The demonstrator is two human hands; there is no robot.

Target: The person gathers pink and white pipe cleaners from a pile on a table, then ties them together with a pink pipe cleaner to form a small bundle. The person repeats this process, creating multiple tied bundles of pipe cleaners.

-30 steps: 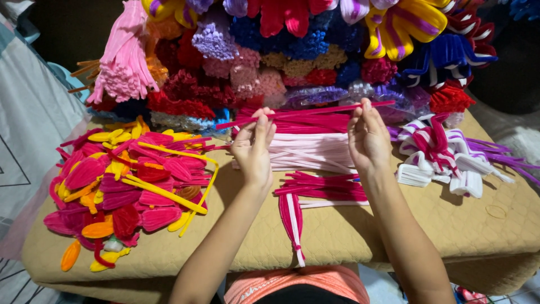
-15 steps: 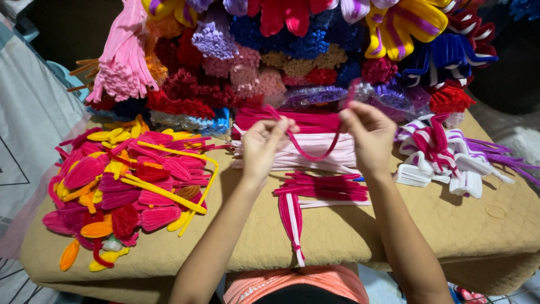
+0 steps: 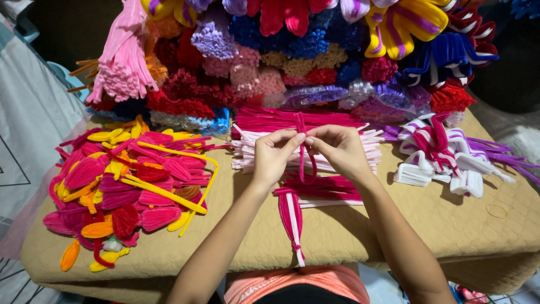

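Left hand (image 3: 274, 155) and right hand (image 3: 337, 151) pinched a magenta pipe cleaner (image 3: 304, 160) folded into a loop, above the bundles at 12 o'clock. Uneven finger pressure risked a lopsided fold.

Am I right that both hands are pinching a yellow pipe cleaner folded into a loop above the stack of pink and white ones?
Not quite: the pipe cleaner is dark pink, not yellow. The head view shows the left hand and the right hand pinching it together at the top, with its loop hanging over the stack of pink and white pipe cleaners. Yellow pieces lie only in the petal pile to the left.
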